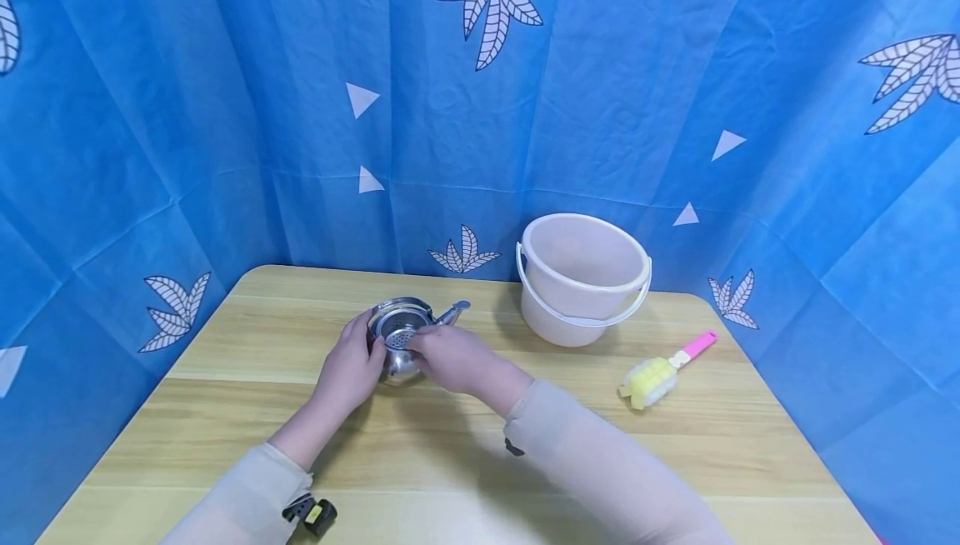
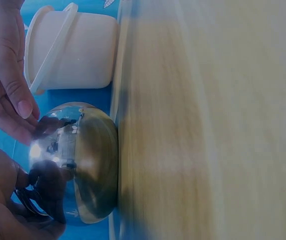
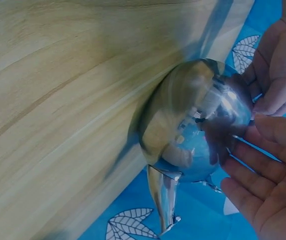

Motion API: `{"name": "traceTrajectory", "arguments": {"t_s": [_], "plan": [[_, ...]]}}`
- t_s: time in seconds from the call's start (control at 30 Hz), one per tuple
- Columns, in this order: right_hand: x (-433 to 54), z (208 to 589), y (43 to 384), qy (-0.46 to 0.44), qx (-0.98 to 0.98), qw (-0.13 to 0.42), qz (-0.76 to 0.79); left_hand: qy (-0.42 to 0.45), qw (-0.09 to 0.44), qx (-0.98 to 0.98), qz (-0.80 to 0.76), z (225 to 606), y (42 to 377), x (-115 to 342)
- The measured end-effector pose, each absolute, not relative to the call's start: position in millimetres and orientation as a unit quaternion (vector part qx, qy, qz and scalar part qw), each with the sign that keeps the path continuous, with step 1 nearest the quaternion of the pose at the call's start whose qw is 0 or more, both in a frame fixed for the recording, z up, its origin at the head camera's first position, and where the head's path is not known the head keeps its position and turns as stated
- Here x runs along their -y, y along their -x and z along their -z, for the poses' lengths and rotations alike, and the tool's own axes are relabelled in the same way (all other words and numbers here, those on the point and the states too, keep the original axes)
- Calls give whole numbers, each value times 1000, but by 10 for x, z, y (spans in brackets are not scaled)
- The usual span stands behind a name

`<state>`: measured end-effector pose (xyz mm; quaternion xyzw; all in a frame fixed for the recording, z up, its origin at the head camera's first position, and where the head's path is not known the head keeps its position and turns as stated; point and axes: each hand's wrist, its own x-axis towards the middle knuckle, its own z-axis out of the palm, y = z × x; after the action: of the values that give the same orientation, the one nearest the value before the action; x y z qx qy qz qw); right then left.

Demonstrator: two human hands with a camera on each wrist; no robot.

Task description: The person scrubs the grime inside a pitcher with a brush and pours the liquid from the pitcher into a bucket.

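Sleeves [image 1: 251, 487] are sitting nearest; we're seeing the left hand [image 1: 348, 366] clamping the steel teapot [image 1: 401, 368], left of the bucket [image 1: 566, 312]. Right hand [image 1: 457, 357] is working at its top; pinching or not, we cannot tell.

Table [image 1: 750, 445] — teapot [image 1: 401, 368], bucket [image 1: 551, 307], brush [image 1: 654, 380]

Metal pot [image 3: 193, 125] gleaming at 3 o'clock, its spout [image 3: 164, 197] pointing toward 6 | right hand [image 3: 278, 185] showing its palm at 4, fingers [image 3: 250, 179] stretching to the pot's side | left hand [image 3: 278, 70] touching the pot from 2 | wooden table [image 3: 57, 90] filling 8 through 12 | leaf-printed blue curtain [image 3: 198, 212] hanging behind.
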<state>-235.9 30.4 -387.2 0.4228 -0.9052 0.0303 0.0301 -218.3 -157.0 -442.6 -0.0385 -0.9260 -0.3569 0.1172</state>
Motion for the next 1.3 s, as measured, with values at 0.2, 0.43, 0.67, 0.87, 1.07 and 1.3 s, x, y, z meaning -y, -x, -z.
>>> {"name": "traceTrajectory", "arguments": {"t_s": [0.2, 0.43, 0.67, 0.87, 1.07, 1.3], "plan": [[-276, 3877, 2369, -418, 907, 30, -28, 39, 119, 926, 356, 4428, 2197, 1566], [-239, 3884, 2380, -422, 906, 32, -24, 35, 114, 926, 359, 4423, 2183, 1567], [-197, 3892, 2407, -422, 906, 33, -15, 35, 116, 927, 355, 4429, 2179, 1568], [-172, 3901, 2433, -412, 911, 22, -17, 37, 115, 927, 356, 4421, 2180, 1558], [-141, 3933, 2456, -412, 910, 34, -5, 36, 116, 928, 353, 4413, 2180, 1555], [-101, 3947, 2461, -415, 908, 50, 22, 34, 112, 930, 349, 4405, 2185, 1563]]}}
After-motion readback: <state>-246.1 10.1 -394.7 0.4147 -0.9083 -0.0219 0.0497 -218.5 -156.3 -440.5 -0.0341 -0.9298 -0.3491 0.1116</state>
